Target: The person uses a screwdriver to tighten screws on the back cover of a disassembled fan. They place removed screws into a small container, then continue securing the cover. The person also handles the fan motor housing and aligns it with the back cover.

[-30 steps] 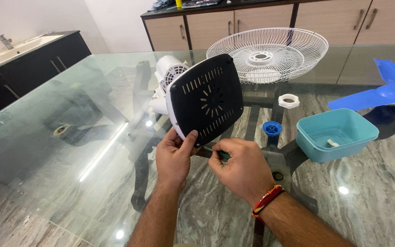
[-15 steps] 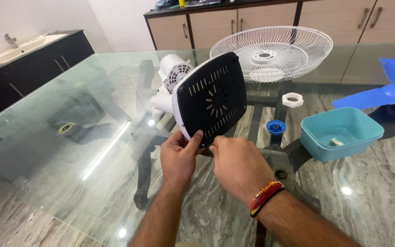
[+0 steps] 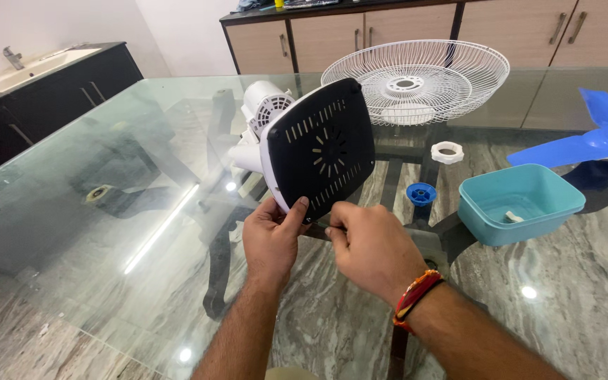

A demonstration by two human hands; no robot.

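My left hand [image 3: 270, 239] grips the black fan base [image 3: 319, 149] at its lower edge, tilted up off the glass surface [image 3: 107, 211]. My right hand [image 3: 371, 246] pinches narrow at that edge; what its fingers hold is hidden. Bare glass lies left.

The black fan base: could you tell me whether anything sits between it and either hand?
Nothing visible does. The left hand already grips the lower edge of the black fan base, thumb on its face. The right hand is pinched at the same lower corner, with no object between; its fingertips hide whatever they hold.
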